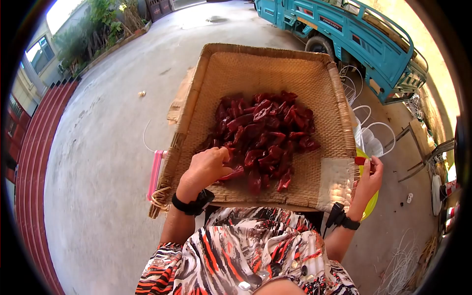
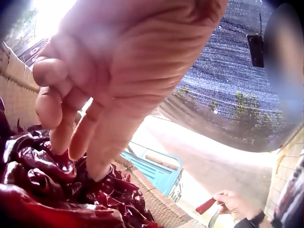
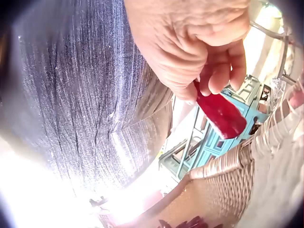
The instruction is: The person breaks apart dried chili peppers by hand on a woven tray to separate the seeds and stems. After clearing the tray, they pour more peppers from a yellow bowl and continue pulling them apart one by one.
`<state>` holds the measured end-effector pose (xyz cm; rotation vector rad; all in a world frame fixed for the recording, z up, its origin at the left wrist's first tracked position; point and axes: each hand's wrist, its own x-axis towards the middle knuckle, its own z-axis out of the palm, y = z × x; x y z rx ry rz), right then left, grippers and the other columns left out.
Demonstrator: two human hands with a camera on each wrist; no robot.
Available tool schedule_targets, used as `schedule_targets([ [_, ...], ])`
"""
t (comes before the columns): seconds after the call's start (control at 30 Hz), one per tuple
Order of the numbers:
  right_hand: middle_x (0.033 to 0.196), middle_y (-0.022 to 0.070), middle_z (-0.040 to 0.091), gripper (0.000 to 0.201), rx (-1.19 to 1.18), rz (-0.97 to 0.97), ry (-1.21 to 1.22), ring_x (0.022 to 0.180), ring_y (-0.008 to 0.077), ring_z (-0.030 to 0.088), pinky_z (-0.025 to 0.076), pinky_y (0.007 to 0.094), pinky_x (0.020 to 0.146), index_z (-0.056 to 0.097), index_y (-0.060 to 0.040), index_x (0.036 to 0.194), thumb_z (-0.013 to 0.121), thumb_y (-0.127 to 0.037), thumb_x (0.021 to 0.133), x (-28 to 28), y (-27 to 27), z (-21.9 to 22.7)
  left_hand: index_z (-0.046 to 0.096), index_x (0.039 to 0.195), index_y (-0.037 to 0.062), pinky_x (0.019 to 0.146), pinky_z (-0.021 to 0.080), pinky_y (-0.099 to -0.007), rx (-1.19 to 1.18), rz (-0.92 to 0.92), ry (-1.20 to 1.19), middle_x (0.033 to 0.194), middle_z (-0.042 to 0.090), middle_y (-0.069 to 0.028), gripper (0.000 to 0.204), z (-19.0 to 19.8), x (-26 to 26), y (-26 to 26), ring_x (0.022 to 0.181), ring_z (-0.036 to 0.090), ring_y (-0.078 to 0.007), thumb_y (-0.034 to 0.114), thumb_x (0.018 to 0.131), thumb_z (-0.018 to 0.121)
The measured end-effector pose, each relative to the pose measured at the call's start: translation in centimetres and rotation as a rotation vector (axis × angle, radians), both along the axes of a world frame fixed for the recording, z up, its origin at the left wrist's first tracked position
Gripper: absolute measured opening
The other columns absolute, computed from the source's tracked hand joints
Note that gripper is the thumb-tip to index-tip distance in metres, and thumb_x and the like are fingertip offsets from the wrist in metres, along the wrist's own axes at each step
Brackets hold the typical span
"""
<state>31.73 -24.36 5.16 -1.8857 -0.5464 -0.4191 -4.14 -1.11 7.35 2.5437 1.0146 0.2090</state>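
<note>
Dark red, glossy chili peppers (image 1: pixel 265 132) lie heaped in a shallow woven basket (image 1: pixel 314 64) in front of me. My left hand (image 1: pixel 206 167) hangs over the near left side of the heap, its fingers loosely bent. In the left wrist view its fingertips (image 2: pixel 97 168) are right at the peppers, and no pepper shows between them. Beyond the basket's right rim, my right hand (image 1: pixel 368 179) pinches one red chili pepper (image 3: pixel 222 114) by its narrow end. The pepper points downward, outside the rim.
A yellow-green basin (image 1: pixel 372 206) is partly hidden below my right hand. White bags (image 1: pixel 371 142) stand beside the basket, with a metal-legged stool (image 1: pixel 418 140) to the right. A pink frame (image 1: pixel 155 175) is at the left. Behind is a blue cargo tricycle (image 1: pixel 339 29).
</note>
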Motion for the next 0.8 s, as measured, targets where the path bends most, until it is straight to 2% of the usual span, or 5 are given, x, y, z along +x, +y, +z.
schedule_targets([
  [0.3,0.104,0.0088,0.064,0.035,-0.213,0.336,0.229,0.088,0.0167,0.061,0.051,0.0301,0.073,0.056,-0.0054,0.128,0.06,-0.016,0.095,-3.0,3.0,-0.1,0.055,0.104,0.0088,0.076,0.048,-0.0485,0.119,-0.091,0.064,0.096,0.06,-0.013,0.033,-3.6,2.5,-1.6,0.092,0.062,-0.0369,0.02,0.077,0.071],
  [0.5,0.11,0.012,0.063,0.036,-0.022,0.191,0.139,0.089,0.018,0.062,0.054,0.0296,0.069,0.054,-0.0026,0.13,0.058,-0.014,0.096,-0.9,2.3,-1.8,0.057,0.101,0.0066,0.078,0.048,-0.044,0.062,-0.037,-0.077,0.095,0.057,-0.0138,0.029,-0.4,2.1,-1.7,0.094,0.06,-0.0349,0.02,0.079,0.071],
  [0.6,0.108,0.0112,0.063,0.038,0.029,0.045,-0.113,0.081,0.0164,0.061,0.053,0.0289,0.068,0.052,-0.0015,0.132,0.058,-0.013,0.096,1.7,1.0,-3.0,0.058,0.108,0.0056,0.082,0.049,-0.0397,-0.079,-0.039,-0.296,0.097,0.058,-0.0134,0.028,-0.1,2.4,-1.4,0.092,0.06,-0.0305,0.014,0.084,0.068],
  [0.7,0.105,0.0092,0.062,0.038,0.057,0.005,0.172,0.077,0.0151,0.061,0.052,0.0274,0.068,0.053,-0.0019,0.132,0.057,-0.014,0.096,1.7,0.8,-3.2,0.059,0.11,0.0036,0.08,0.05,-0.0342,-0.074,-0.104,-0.487,0.096,0.058,-0.0109,0.025,-0.2,3.0,-1.4,0.088,0.061,-0.0236,0.008,0.086,0.067],
  [0.8,0.101,0.0061,0.062,0.038,0.013,0.213,0.275,0.077,0.0127,0.06,0.052,0.0268,0.068,0.053,-0.002,0.132,0.057,-0.013,0.096,0.1,1.2,-2.5,0.06,0.106,0.0013,0.073,0.051,-0.0278,-0.19,-0.109,-0.601,0.094,0.058,-0.0066,0.021,-0.6,4.0,-1.5,0.082,0.061,-0.0146,0.004,0.087,0.069],
])
